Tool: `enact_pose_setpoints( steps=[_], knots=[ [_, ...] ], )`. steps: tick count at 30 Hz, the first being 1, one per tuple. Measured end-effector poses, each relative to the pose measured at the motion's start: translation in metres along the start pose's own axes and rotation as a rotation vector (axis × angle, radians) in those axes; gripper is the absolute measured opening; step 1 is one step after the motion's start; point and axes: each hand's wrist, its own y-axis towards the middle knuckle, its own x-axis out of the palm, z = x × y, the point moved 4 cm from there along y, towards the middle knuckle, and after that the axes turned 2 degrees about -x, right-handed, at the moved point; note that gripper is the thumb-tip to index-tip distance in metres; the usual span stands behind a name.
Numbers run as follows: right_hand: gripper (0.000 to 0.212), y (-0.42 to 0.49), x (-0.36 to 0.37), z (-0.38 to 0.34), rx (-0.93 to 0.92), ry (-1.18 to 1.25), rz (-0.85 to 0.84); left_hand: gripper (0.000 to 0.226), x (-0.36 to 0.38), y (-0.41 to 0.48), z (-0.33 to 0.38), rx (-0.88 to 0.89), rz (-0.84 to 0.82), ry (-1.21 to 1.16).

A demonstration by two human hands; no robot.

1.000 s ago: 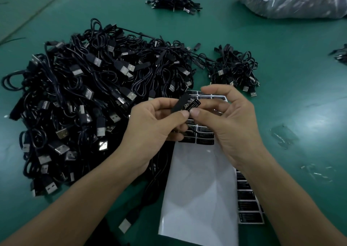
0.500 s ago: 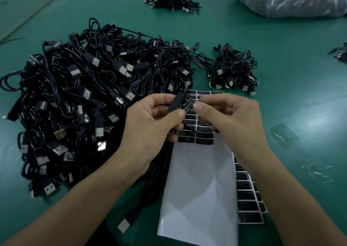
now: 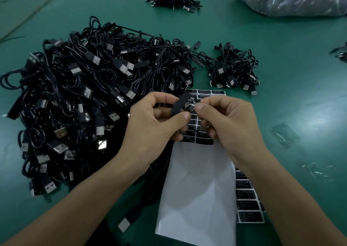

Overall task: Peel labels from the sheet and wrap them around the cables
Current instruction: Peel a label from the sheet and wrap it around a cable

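Left hand (image 3: 150, 125) grips a black connector (image 3: 179, 104) while right hand (image 3: 229, 125) pinches a label (image 3: 191, 104) against it, above the label sheet (image 3: 197, 189).

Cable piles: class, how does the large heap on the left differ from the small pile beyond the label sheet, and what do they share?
The large heap sprawls widely; the small pile is compact. The large heap reaches beneath the left hand; the small pile lies apart from it. Both are black cables with silver USB plugs.
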Motion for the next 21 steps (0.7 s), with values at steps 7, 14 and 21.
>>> enact_pose_setpoints(
  steps=[7, 14, 21],
  knots=[
    [0.027, -0.0004, -0.0002, 0.0006, 0.043, 0.045, 0.033, 0.03, 0.0022, 0.0019, -0.0053, -0.053, -0.068, 0.058],
    [0.018, -0.0028, 0.0046, -0.0055, 0.069, 0.255, -0.113, 0.022, 0.0057, -0.0014, -0.0025, 0.002, -0.078, 0.021],
    [0.02, -0.003, 0.0051, -0.0045, 0.059, 0.23, -0.061, 0.022, 0.0081, -0.001, -0.0028, 0.024, -0.141, 0.016]
  ],
)
